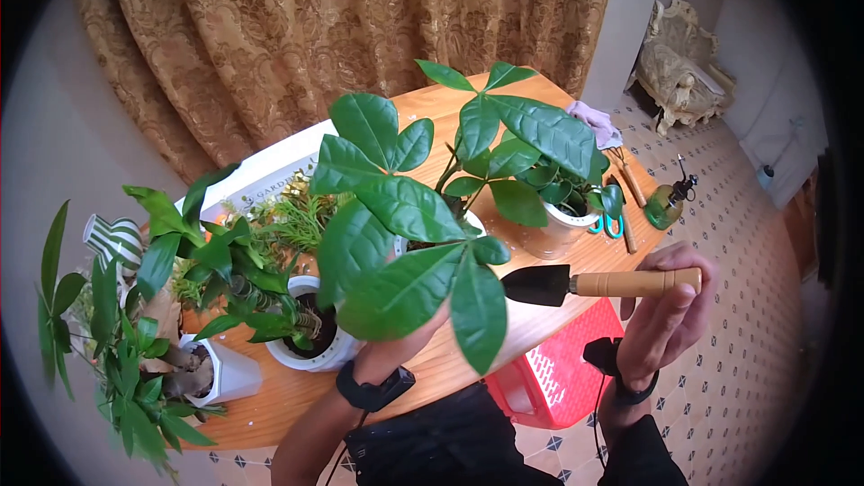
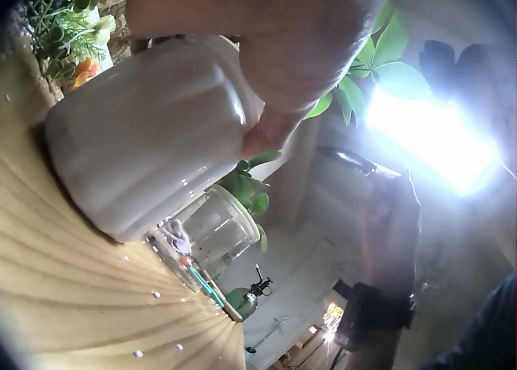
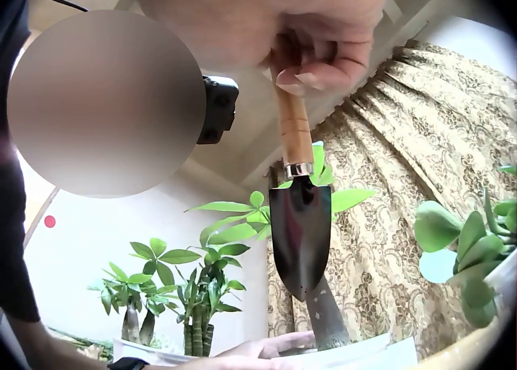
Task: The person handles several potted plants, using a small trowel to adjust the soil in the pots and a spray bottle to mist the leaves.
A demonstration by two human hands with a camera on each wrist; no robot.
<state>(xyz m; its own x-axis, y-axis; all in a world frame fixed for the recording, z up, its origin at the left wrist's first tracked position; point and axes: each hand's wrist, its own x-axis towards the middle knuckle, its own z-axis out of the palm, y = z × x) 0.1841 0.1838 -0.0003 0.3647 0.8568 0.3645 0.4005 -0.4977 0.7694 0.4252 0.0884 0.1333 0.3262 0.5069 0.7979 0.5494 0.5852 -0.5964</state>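
Note:
In my right hand (image 1: 670,301) I grip the wooden handle of a small garden trowel (image 1: 621,283). Its dark blade points left in the head view, beside the large leaves of a potted plant (image 1: 405,279). The right wrist view shows the trowel (image 3: 300,233) blade downward, overlapping the plant's thick grey trunk (image 3: 327,317). My left hand (image 2: 279,59) holds the white pot (image 2: 153,136) of this plant near its rim, thumb against the side. From the head, leaves hide most of that hand and pot.
Several other potted plants crowd the wooden table (image 1: 423,378), including a white pot (image 1: 310,355) on the left and a clear pot (image 1: 562,234) behind. Turquoise-handled scissors (image 1: 614,225) and a green spray bottle (image 1: 664,207) lie right. A red basket (image 1: 576,369) stands below the edge.

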